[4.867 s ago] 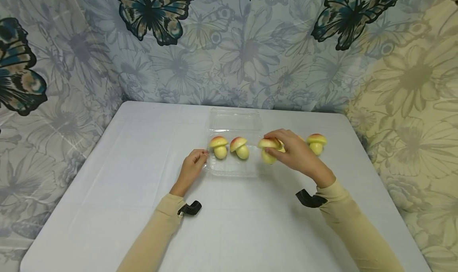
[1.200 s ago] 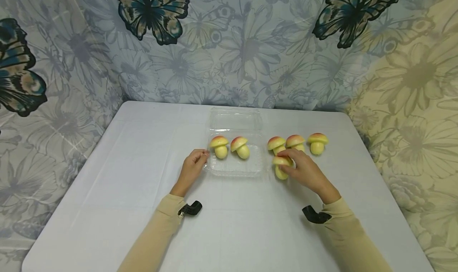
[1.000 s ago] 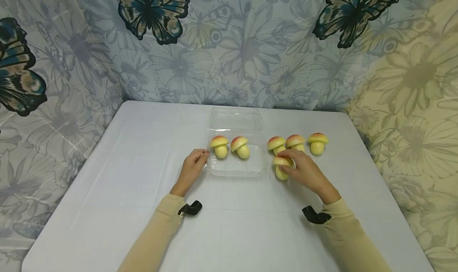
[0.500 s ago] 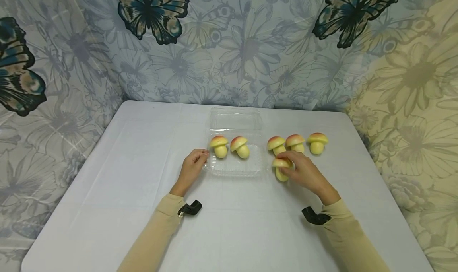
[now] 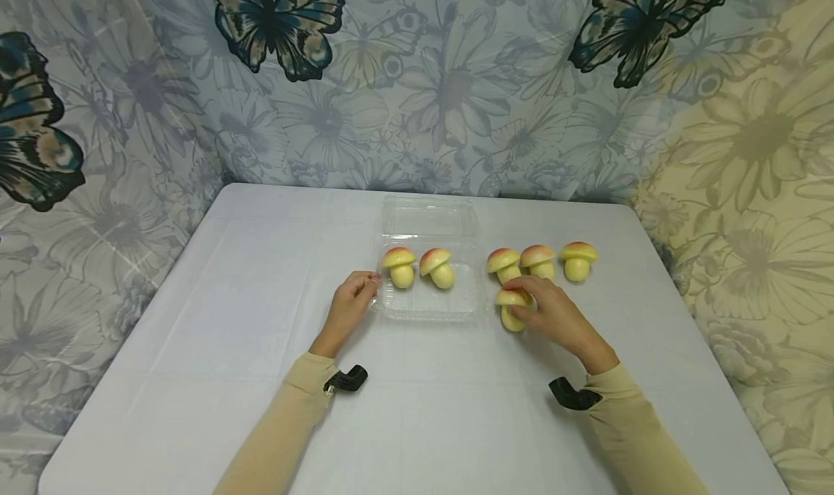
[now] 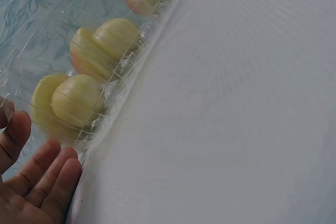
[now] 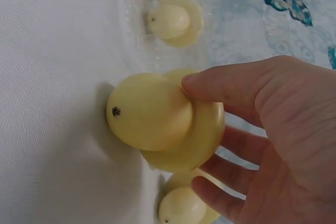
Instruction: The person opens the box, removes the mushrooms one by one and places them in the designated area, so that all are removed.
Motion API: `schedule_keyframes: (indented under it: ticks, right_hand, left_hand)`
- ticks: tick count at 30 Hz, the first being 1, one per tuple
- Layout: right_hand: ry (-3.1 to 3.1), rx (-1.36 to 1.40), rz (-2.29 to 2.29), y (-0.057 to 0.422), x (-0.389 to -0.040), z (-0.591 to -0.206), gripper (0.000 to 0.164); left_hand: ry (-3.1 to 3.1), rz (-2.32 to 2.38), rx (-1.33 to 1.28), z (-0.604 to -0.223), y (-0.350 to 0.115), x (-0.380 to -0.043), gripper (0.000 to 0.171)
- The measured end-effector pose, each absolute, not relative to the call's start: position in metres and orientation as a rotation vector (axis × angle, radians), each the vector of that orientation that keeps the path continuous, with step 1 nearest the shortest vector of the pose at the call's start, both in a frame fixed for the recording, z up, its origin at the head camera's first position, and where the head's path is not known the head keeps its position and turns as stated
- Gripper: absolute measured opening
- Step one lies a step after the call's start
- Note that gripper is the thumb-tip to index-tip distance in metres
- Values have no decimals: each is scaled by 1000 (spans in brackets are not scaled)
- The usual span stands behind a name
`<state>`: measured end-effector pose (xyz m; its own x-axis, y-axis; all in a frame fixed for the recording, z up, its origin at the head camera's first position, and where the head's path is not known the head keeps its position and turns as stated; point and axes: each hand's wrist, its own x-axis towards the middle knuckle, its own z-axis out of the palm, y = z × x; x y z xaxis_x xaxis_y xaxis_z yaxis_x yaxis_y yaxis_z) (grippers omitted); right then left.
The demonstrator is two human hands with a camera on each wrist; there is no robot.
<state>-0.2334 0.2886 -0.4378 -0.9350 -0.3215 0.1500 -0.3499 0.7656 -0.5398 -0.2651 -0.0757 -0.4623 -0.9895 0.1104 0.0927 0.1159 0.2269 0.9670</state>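
Note:
My right hand (image 5: 554, 312) pinches a toy mushroom (image 5: 512, 309) by its cap, thumb on the near side. In the right wrist view this mushroom (image 7: 152, 114) shows a pale yellow stem with a dark spot at its end. A clear plastic clamshell container (image 5: 426, 307) lies with its lid raised at the back. Inside it sit a left mushroom (image 5: 400, 267) and a tilted one (image 5: 437, 268). My left hand (image 5: 348, 308) pinches the container's left edge. In the left wrist view its thumb (image 6: 14, 139) is at the rim, the other fingers extended below.
Right of the container stand three more mushrooms: one close to it (image 5: 504, 263), one beside that (image 5: 538, 260), and one farther right (image 5: 578, 261). They rest on a white-covered table (image 5: 417, 408). A butterfly-patterned wall covering (image 5: 417, 104) rises behind the table.
Compared with about five seconds ago, my right hand has moved right and nearer with the mushroom, from the container's right edge. Over the last second, it stays almost still. My left hand keeps its place.

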Motion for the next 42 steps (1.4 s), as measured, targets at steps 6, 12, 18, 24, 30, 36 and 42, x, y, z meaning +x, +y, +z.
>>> schedule_keyframes:
  ticks: [6, 12, 18, 24, 30, 36, 42]
  right_hand:
    - [-2905, 569, 884, 288, -233, -437, 35]
    - [-2919, 560, 890, 289, -232, -435, 35]
    - [-2911, 577, 878, 288, -234, -433, 37]
    - [-2927, 542, 884, 287, -236, -428, 43]
    - [-2904, 565, 920, 286, -239, -421, 42]
    - [-2892, 585, 929, 285, -243, -411, 40]
    - [-2859, 608, 947, 282, -248, -403, 39]
  left_hand:
    - [-2473, -1934, -216, -469, -76, -271, 31]
    - [-2465, -1935, -192, -497, -78, -284, 33]
    - [-2427, -1927, -204, -501, -79, -285, 31]
    - [-2429, -1908, -208, -501, -79, -286, 30]
    - [-2429, -1912, -220, -497, -78, -284, 31]
    - [-2421, -1941, -224, -502, -79, -287, 31]
    - [-2427, -1905, -217, -501, -78, -285, 31]
